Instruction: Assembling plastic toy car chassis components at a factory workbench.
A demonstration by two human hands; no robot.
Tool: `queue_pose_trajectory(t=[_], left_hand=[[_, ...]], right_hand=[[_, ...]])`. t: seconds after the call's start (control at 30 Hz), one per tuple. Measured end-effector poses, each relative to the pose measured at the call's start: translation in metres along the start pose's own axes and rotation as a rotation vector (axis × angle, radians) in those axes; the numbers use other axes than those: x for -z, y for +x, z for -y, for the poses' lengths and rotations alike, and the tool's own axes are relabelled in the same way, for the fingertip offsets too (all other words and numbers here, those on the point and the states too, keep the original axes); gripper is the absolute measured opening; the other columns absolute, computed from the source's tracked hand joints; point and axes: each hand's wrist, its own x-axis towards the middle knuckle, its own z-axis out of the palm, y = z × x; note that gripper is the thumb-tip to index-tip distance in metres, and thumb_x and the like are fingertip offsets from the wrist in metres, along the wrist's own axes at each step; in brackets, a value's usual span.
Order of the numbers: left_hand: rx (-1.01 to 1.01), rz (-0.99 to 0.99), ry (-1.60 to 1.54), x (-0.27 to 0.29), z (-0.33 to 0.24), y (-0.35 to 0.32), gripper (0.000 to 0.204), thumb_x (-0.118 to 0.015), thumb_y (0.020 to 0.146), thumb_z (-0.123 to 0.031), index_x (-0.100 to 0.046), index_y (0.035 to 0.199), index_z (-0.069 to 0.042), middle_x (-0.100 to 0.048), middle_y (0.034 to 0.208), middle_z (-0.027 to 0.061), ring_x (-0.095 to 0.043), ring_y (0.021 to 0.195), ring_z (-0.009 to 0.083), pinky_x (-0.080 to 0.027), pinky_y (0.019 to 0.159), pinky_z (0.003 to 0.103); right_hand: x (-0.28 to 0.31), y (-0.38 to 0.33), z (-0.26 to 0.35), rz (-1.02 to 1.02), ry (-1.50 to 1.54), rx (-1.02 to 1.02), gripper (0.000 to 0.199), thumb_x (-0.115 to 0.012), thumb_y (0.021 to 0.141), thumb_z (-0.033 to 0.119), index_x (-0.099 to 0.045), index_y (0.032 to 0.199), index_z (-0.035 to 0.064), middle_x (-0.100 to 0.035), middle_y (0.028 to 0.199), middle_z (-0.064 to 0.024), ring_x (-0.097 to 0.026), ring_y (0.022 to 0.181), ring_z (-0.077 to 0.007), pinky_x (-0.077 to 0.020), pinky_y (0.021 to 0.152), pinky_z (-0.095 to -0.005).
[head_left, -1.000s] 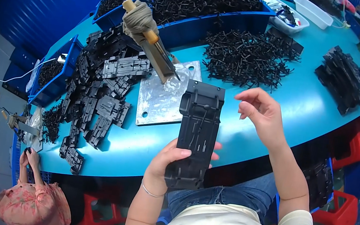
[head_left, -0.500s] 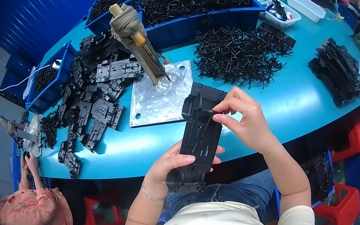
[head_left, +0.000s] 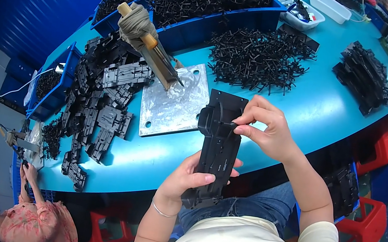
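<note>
My left hand (head_left: 190, 176) grips the lower part of a long black moulded plastic panel (head_left: 217, 151), thumb on its face and fingertips showing past its right edge. The panel stands tilted over the table's front edge. Near the panel's upper part, my right hand (head_left: 266, 128) pinches a small black plastic strip (head_left: 227, 124) between thumb and forefinger, against the panel's face. Its far end is hard to tell from the black panel. Left of the panel lies a scuffed metal plate (head_left: 159, 112), with a soldering-iron-like tool with a cloth-wrapped handle (head_left: 140, 28) above it.
Loose black strips (head_left: 259, 62) form a heap beyond my hands, and more fill a blue bin (head_left: 210, 28). Black panels (head_left: 121, 79) are piled at left, others stacked (head_left: 365, 78) at right. A co-worker (head_left: 41, 221) sits at lower left. Red stools (head_left: 367, 227) stand at right.
The panel has shifted slightly to the right and turned a little in my left hand. My right hand still pinches the strip, its fingers a little lower on the panel.
</note>
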Motion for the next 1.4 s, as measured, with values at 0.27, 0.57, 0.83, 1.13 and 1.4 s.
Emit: queue_pose_trajectory(t=[0.27,0.57,0.83,1.13,1.4], left_hand=[[-0.004,-0.026,0.037,0.004,0.006,-0.001,0.062,-0.058,0.06,-0.014,-0.03,0.11,0.009,-0.044,0.102,0.0235,-0.05,0.09,0.0266,-0.043,0.075,0.032],[-0.029,0.026,0.047,0.005,0.008,-0.005,0.055,-0.06,0.063,-0.015,-0.037,0.109,0.004,-0.045,0.105,0.0165,-0.048,0.094,0.0217,-0.037,0.081,0.03],[-0.089,0.011,0.12,0.005,0.007,-0.008,0.055,-0.059,0.064,-0.012,-0.036,0.111,0.004,-0.044,0.106,0.0162,-0.046,0.096,0.0211,-0.033,0.084,0.03],[-0.259,-0.276,0.11,-0.002,0.019,-0.001,0.039,-0.05,0.071,-0.008,-0.039,0.107,0.004,-0.049,0.1,0.0119,-0.047,0.092,0.0186,-0.038,0.078,0.03],[-0.314,-0.086,0.936,-0.012,0.044,0.028,0.052,-0.049,0.073,-0.014,-0.027,0.119,-0.003,-0.032,0.117,0.0139,-0.035,0.103,0.0237,-0.033,0.082,0.03]], right_hand=[[-0.005,-0.005,-0.002,-0.071,-0.128,0.114,0.013,-0.066,0.056,0.008,-0.058,0.066,0.0059,-0.047,0.063,-0.0017,-0.043,0.063,-0.0142,-0.0337,0.058,-0.0248],[-0.01,-0.01,-0.006,-0.178,0.061,0.014,0.031,-0.069,0.055,0.014,-0.05,0.078,0.0063,-0.043,0.07,-0.0016,-0.039,0.062,-0.0114,-0.0329,0.058,-0.0226],[-0.016,-0.016,-0.005,-0.224,0.157,-0.013,0.033,-0.068,0.056,0.008,-0.048,0.082,0.0052,-0.042,0.071,-0.0015,-0.039,0.062,-0.0097,-0.0342,0.058,-0.0218],[-0.038,-0.045,-0.008,0.073,0.485,-0.44,0.052,-0.06,0.068,0.016,-0.032,0.11,0.002,-0.043,0.093,-0.0084,-0.043,0.081,-0.0134,-0.0362,0.075,-0.0264],[0.043,-0.063,-0.035,-0.226,0.004,-0.442,0.047,-0.06,0.068,0.024,-0.039,0.103,-0.0006,-0.044,0.095,-0.0122,-0.042,0.09,-0.0182,-0.0343,0.079,-0.0296]])
